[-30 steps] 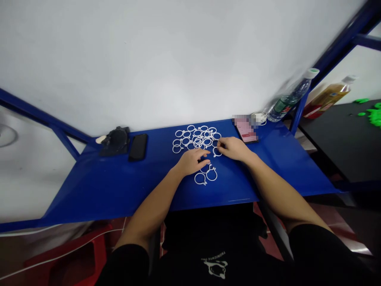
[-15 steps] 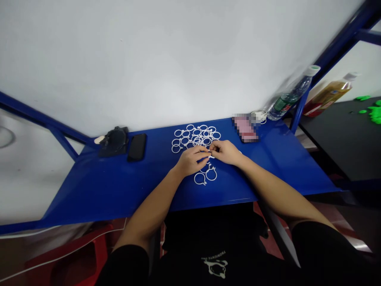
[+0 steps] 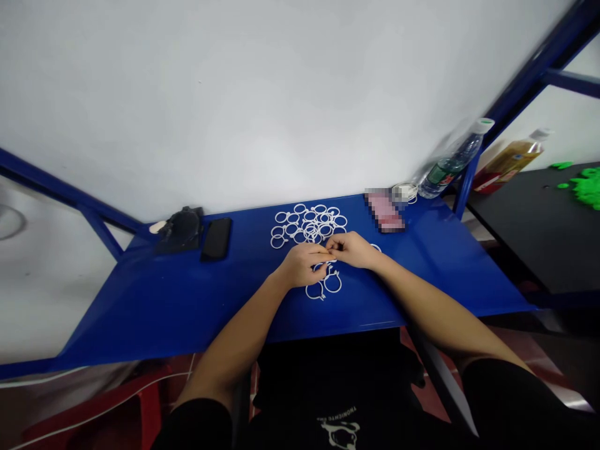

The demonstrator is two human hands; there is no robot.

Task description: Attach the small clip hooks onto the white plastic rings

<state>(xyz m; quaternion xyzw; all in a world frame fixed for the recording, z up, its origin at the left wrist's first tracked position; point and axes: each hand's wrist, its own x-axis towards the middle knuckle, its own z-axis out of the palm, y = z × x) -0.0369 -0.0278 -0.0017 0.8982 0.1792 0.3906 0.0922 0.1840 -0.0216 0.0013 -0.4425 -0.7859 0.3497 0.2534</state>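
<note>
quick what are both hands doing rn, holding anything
Left hand: closed, fingers pinching what looks like a white plastic ring, mostly hidden.
Right hand: closed, pinching the same ring.

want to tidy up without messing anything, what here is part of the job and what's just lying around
Part of the job:
white plastic rings
left hand
right hand

Just lying about:
black phone
dark bundle
pixelated phone
water bottle
bottle of yellow liquid

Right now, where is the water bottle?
In the head view, the plastic water bottle sits at the far right corner of the blue table, just right of the blurred phone.
</note>
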